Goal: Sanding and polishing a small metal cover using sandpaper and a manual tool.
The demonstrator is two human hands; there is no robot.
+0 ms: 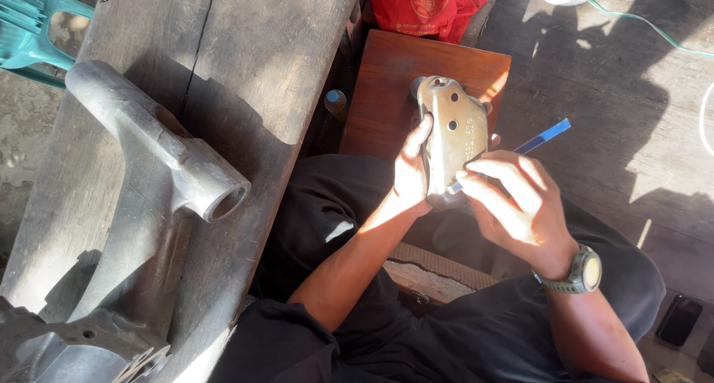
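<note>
**Metal cover held over a wooden board, blue-handled tool against it**

Left hand (411, 176) wrapped around the left edge of a grey metal cover (454, 134), fingers closed on it, thumb along the side; cover held upright above the lap, over a reddish-brown wooden board (387, 78), two small holes visible in its face. Right hand (513, 201) pinching a thin blue-handled tool (545, 137), fingers pressed together on the shaft, tip hidden against the cover's lower part; grey wristwatch (584, 273) on that wrist. Left of the lap, a weathered wooden table (245, 56) carrying a large grey cast-metal part (160, 175) with an open tube end. Red cloth (428, 5) beyond the board; teal plastic chair (30, 22) at the upper left corner; dark phone (678, 320) on the planks at lower right.
</note>
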